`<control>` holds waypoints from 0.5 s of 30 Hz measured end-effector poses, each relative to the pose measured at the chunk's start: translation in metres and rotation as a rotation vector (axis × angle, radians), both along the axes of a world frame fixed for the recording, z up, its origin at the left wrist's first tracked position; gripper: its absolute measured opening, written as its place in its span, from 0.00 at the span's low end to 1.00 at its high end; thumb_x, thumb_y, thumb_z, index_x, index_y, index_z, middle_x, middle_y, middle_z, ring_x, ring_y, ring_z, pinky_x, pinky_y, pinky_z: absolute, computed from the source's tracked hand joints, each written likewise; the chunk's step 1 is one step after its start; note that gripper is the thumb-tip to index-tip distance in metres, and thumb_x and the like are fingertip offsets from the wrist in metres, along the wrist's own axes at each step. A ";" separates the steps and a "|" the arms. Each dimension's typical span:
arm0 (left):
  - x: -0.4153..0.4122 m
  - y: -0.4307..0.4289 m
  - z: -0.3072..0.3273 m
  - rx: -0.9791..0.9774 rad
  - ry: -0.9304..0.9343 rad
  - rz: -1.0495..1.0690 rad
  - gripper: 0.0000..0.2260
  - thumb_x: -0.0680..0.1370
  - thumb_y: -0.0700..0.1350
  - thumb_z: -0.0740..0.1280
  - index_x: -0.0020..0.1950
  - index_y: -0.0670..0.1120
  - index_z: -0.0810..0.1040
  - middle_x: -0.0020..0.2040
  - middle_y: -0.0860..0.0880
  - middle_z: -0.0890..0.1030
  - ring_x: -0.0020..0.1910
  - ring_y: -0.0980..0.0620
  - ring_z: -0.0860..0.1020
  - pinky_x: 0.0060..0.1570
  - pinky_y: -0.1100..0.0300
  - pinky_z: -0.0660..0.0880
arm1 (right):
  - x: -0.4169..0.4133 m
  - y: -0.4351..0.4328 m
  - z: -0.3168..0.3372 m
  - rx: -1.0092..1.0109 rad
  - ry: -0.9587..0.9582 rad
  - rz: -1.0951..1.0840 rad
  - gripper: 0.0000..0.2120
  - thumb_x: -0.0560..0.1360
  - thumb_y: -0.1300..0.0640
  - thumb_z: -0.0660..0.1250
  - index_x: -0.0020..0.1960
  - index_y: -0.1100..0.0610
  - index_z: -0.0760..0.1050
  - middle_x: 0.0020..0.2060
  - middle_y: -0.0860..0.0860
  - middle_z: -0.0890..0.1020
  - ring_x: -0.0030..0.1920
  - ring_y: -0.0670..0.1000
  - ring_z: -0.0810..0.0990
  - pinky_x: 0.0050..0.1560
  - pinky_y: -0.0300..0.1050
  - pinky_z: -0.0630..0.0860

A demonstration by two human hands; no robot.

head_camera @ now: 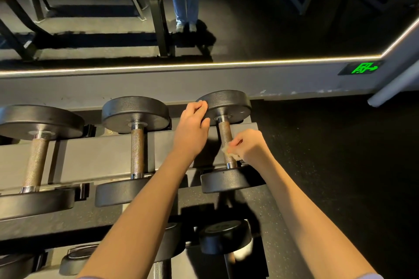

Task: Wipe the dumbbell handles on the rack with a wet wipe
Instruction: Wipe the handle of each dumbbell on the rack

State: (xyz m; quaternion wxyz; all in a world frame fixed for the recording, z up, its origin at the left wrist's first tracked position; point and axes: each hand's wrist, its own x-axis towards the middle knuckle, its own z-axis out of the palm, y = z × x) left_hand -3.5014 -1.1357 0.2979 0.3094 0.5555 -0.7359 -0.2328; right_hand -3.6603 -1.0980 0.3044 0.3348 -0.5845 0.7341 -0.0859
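The right hand point(249, 145) pinches a crumpled wipe point(227, 150) against the near part of the handle point(225, 130) of the right dumbbell point(223, 179). The left hand point(192, 129) curls its fingers over the rim of that dumbbell's far head point(229, 103). The dumbbell lies across the right end of the rack point(102, 156). A middle dumbbell point(137, 149) and a left dumbbell point(36, 161) lie beside it. On the far wall are a mirror point(272, 18) and a green sign point(364, 67).

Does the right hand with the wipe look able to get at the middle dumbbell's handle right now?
Probably not directly: the left forearm crosses between the right hand, pinching the wipe, and the middle handle; the left hand grips the right dumbbell.
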 end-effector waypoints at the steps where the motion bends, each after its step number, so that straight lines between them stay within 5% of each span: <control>1: 0.000 0.000 0.000 -0.004 -0.013 0.004 0.20 0.81 0.42 0.59 0.74 0.45 0.65 0.70 0.49 0.67 0.68 0.52 0.65 0.64 0.62 0.63 | 0.002 0.000 -0.005 -0.119 -0.074 -0.079 0.06 0.73 0.56 0.72 0.37 0.56 0.79 0.37 0.49 0.81 0.41 0.49 0.79 0.43 0.35 0.76; 4: -0.002 0.001 0.000 0.015 -0.039 0.016 0.21 0.81 0.43 0.59 0.75 0.46 0.63 0.72 0.50 0.65 0.69 0.53 0.65 0.62 0.64 0.62 | 0.005 -0.010 -0.015 -0.327 -0.244 -0.261 0.04 0.73 0.62 0.69 0.40 0.60 0.81 0.39 0.53 0.83 0.42 0.51 0.80 0.46 0.44 0.78; 8: -0.003 0.004 0.004 0.064 -0.054 0.009 0.22 0.82 0.44 0.58 0.76 0.47 0.60 0.73 0.51 0.62 0.69 0.52 0.65 0.64 0.61 0.65 | 0.010 -0.026 -0.016 -0.464 -0.223 -0.267 0.06 0.76 0.60 0.67 0.45 0.59 0.82 0.41 0.51 0.82 0.42 0.48 0.80 0.41 0.32 0.71; 12: -0.001 0.003 0.005 0.088 -0.074 -0.012 0.22 0.82 0.45 0.59 0.76 0.47 0.60 0.74 0.50 0.61 0.69 0.51 0.65 0.67 0.54 0.68 | 0.011 -0.026 -0.017 -0.474 -0.205 -0.268 0.06 0.75 0.59 0.68 0.48 0.60 0.82 0.42 0.51 0.82 0.43 0.47 0.80 0.39 0.26 0.70; 15: 0.000 0.004 0.003 0.099 -0.069 -0.015 0.23 0.81 0.45 0.59 0.76 0.47 0.60 0.75 0.50 0.61 0.70 0.51 0.64 0.68 0.55 0.66 | 0.005 -0.011 -0.010 -0.368 -0.155 -0.209 0.05 0.72 0.61 0.70 0.38 0.58 0.79 0.34 0.48 0.78 0.36 0.44 0.75 0.36 0.29 0.69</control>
